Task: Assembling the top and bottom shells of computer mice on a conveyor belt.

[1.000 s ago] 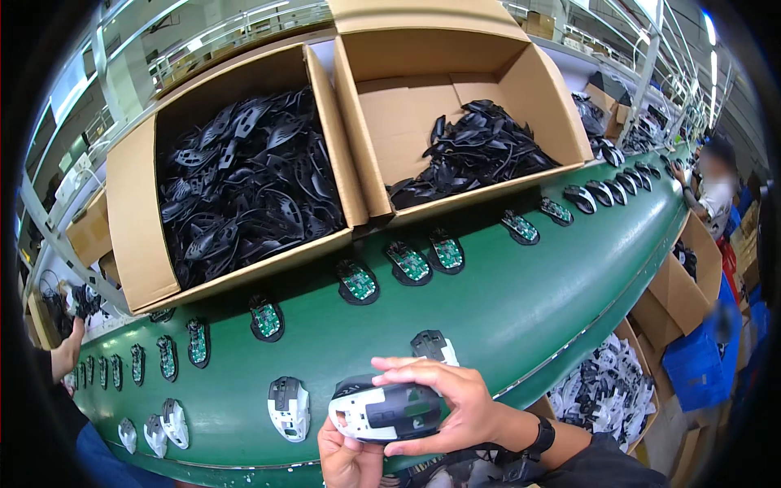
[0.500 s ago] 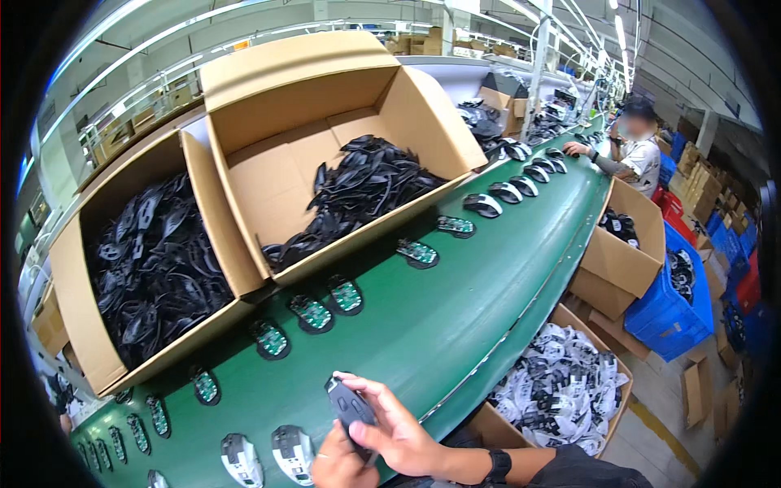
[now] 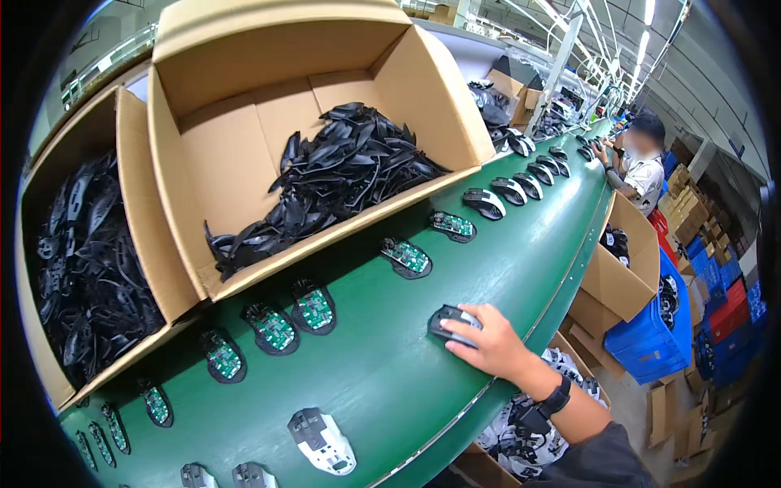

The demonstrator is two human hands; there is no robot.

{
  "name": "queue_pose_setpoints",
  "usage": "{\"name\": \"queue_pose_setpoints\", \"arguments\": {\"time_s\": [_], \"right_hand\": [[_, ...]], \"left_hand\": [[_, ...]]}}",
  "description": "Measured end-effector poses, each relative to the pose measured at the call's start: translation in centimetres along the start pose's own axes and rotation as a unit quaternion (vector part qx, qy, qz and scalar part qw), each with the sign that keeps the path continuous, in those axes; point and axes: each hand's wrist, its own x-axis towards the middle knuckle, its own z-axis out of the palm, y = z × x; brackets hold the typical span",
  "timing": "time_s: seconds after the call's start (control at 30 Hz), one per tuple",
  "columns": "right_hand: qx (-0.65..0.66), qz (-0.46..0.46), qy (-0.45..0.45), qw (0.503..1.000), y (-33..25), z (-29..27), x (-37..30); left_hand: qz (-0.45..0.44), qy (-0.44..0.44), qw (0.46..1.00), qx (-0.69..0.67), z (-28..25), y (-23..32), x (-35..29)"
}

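My right hand (image 3: 496, 346), with a dark wristband, is closed around a dark computer mouse (image 3: 444, 320) at the belt's surface. The fingers and thumb grip its sides, and the palm hides part of it. Left of this hand, a grey-and-white mouse shell (image 3: 323, 443) lies on the green conveyor belt (image 3: 390, 358). Two more grey-topped shells (image 3: 255, 476) show at the lower edge. Beyond my hand runs a row of black mouse bases with green circuit boards (image 3: 277, 329). My left hand is out of sight.
Two large cardboard boxes of black plastic parts (image 3: 350, 175) line the far side. Finished-looking mice (image 3: 486, 203) sit farther up the belt, near a co-worker (image 3: 647, 167). A box of white-and-black shells (image 3: 521, 431), another cardboard box (image 3: 622, 260) and a blue crate (image 3: 651, 342) stand right.
Both hands held the mouse at the near edge before. Now my right hand has carried it forward and right onto the belt, and my left hand has left the view. The view has shifted.
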Motion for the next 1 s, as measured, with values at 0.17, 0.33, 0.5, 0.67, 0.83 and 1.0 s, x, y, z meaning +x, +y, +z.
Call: {"name": "queue_pose_setpoints", "arguments": {"time_s": [0.17, 0.33, 0.5, 0.67, 0.83, 1.0], "right_hand": [[0.042, 0.054, 0.081, 0.994, 14.1, -1.6, 6.4], [0.113, 0.048, -0.005, 0.992, 17.9, -1.8, 13.9], [0.1, 0.025, -0.119, 0.987, 20.5, 1.3, 14.2], [0.128, 0.05, -0.1, 0.985, 19.4, 3.4, 13.6], [-0.085, 0.043, 0.065, 0.993, 10.9, -0.6, 11.2], [0.16, 0.008, -0.033, 0.987, -13.2, 2.4, 4.9]], "left_hand": [[-0.01, -0.006, 0.999, 0.031, -0.4, -1.1, -1.8], [0.013, -0.002, 0.997, 0.07, -0.1, -2.1, -3.6], [-0.006, -0.006, 0.997, 0.08, -0.5, -1.8, -3.9], [0.001, -0.008, 0.997, 0.078, -2.2, -0.7, -5.0], [-0.032, 0.012, 0.993, 0.116, -5.5, 3.0, -9.1], [-0.031, 0.07, 0.981, 0.181, -5.2, 3.1, -10.3]]}}
